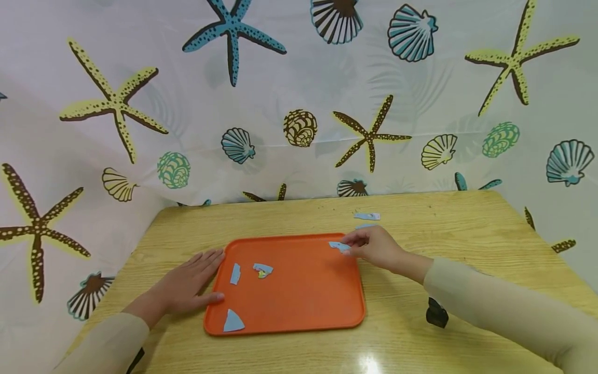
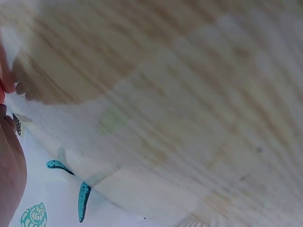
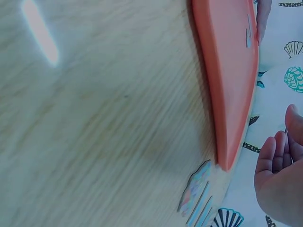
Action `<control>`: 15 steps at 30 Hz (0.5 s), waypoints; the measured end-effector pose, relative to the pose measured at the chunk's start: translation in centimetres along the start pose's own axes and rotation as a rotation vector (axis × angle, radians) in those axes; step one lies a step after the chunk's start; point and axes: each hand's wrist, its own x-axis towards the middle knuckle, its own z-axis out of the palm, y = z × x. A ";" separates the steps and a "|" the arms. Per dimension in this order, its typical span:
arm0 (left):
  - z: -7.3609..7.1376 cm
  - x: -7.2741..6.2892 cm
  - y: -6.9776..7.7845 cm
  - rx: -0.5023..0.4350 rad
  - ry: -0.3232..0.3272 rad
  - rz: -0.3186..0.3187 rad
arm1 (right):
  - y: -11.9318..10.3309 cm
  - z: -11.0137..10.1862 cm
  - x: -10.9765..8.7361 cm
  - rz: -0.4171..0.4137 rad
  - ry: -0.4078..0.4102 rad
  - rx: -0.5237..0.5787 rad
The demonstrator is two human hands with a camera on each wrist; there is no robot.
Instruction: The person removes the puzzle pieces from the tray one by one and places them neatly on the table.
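Observation:
An orange tray [image 1: 299, 296] lies on the wooden table. My left hand [image 1: 189, 285] rests with fingers straight at the tray's left rim. Over the tray's far right corner, my right hand [image 1: 374, 249] pinches a light blue paper piece [image 1: 338, 245] between thumb and fingers. On the tray lie a narrow blue piece [image 1: 235, 274], a blue piece with a yellow-green patch [image 1: 263, 269] and a fan-shaped blue piece [image 1: 233, 321]. In the right wrist view, the right hand [image 3: 281, 175] shows curled fingers, with the piece barely visible.
Past the tray's far right corner, a blue strip [image 1: 367, 216] and another blue piece [image 1: 364, 226], partly behind the right hand, lie on the table [image 1: 448, 228]. A dark object [image 1: 436, 313] shows below the right forearm. Patterned cloth [image 1: 280, 104] hangs behind the table.

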 end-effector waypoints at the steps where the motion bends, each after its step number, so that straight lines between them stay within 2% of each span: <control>1: -0.1 0.0 0.0 -0.002 -0.006 -0.004 | 0.2 -0.2 -0.2 0.007 0.001 0.004; 8: -0.5 0.1 0.2 -0.006 -0.030 -0.006 | 1.4 -1.2 -1.4 0.044 0.017 0.025; 15: -0.5 0.0 0.3 0.000 -0.020 -0.001 | 2.2 -2.3 -2.8 0.028 0.032 -0.002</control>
